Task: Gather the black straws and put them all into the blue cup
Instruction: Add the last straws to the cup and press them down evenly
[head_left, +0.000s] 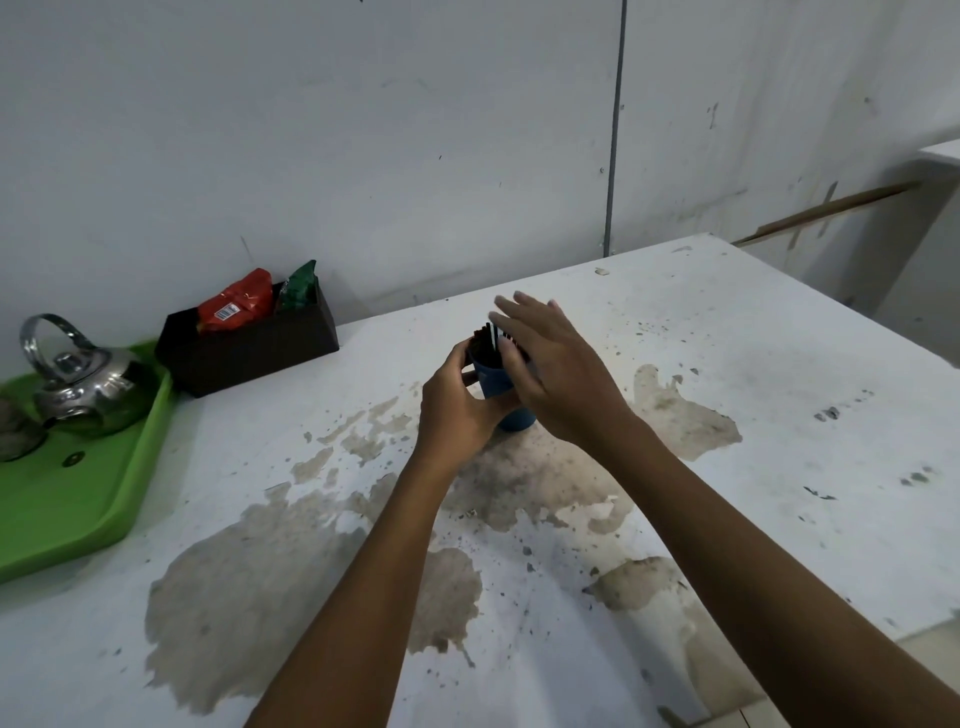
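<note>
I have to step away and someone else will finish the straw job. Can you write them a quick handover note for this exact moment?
Left hand: grips the blue cup, holding it upright on the white table.
Right hand: fingers straight, held flat beside the black straws, holding nothing.
Straws: a bundle stands in the cup, tips above the rim.
Done: no loose straws show on the table, so gathering looks finished; the hands hide part of the cup.
Left: check that the straws are settled, then let go.
</note>
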